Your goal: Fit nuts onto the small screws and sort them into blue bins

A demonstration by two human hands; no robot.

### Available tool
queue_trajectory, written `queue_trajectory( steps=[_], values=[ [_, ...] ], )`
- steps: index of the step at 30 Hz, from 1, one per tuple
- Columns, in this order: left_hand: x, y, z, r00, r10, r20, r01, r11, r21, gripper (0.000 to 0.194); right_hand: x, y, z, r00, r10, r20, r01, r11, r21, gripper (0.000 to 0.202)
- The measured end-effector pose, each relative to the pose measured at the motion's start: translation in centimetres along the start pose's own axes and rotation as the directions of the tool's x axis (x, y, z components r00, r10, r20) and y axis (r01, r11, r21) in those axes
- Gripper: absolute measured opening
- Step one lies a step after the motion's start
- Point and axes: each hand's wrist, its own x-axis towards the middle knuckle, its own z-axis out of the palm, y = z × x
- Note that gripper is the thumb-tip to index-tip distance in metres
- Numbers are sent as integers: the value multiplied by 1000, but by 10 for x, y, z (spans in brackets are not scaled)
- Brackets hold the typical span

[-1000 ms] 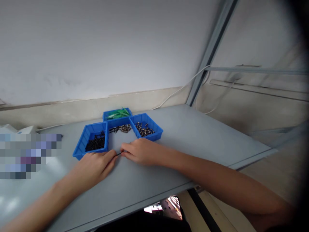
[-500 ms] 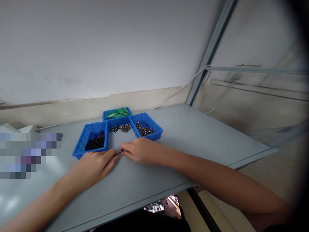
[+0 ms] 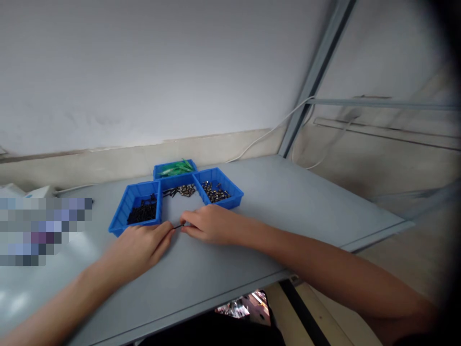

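Observation:
A thin dark rod spans the small gap between my hands, low over the grey table. My left hand pinches its left end, just in front of the left blue bin of black parts. At the other end, the fingertips of my right hand are closed on it, below the right blue bin of small metal parts. Whatever else the fingertips cover is too small to make out. Between the bins lies a loose pile of metal and dark pieces.
A third blue bin with green pieces stands at the back by the wall. A white cable runs to a metal post at the right. A lit phone screen shows below the table's front edge.
Both hands keep nearly the same place and hold on the dark rod, with only a slight shift of the fingers. The picture on the phone screen has changed.

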Motion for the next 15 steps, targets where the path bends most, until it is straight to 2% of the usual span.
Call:
queue_trajectory(
  steps=[15],
  values=[
    [0, 1, -1, 998, -31, 60, 32, 999, -12, 36, 1, 1, 5, 1000, -19, -11, 18, 997, -70, 26]
  ],
)
